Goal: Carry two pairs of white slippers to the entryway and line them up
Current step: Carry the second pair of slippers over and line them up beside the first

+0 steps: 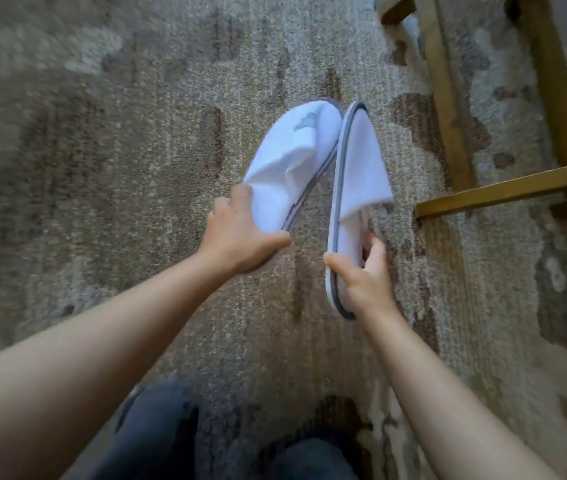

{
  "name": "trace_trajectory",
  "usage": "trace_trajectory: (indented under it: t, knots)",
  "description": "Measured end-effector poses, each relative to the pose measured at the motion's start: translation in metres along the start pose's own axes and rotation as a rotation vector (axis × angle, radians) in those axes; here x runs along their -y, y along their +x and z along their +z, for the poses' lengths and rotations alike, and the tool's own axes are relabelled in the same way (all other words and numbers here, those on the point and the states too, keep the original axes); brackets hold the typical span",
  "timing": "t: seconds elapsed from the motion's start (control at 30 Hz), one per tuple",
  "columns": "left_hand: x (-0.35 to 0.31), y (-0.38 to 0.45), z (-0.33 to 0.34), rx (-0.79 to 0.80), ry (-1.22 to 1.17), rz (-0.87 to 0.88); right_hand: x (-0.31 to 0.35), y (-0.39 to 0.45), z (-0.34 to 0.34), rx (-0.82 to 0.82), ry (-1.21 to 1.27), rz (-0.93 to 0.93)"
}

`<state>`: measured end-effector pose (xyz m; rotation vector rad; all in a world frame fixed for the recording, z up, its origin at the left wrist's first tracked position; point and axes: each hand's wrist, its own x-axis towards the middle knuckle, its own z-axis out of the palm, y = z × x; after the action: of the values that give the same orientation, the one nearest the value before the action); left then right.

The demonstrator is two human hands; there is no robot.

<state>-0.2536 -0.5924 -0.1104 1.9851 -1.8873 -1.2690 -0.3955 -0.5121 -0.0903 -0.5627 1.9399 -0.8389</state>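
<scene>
I hold two white slippers with grey edging above a patterned carpet. My left hand (240,237) grips the heel end of the left slipper (292,157), whose toe points away and carries a faint grey logo. My right hand (367,275) is closed on the heel part of the right slipper (354,188), which is turned on its edge so its sole rim faces left. The two toes nearly touch at the top. No other slippers are in view.
A brass-coloured metal furniture frame (503,188) stands on the carpet at the right, one bar reaching close to the right slipper. The brown and grey carpet (119,150) spreads left and ahead. My dark trouser legs (157,438) show at the bottom.
</scene>
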Motion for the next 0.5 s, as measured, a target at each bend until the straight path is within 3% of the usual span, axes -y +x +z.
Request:
trace_trajectory:
  t: [0.2, 0.5]
  knots:
    - [-0.077, -0.128, -0.149, -0.132, -0.164, -0.092, 0.149, -0.137, -0.022, 0.17, 0.04, -0.064]
    - [-0.248, -0.302, -0.333, -0.291, -0.29, -0.017, 0.362, -0.318, -0.127, 0.37, 0.188, -0.129]
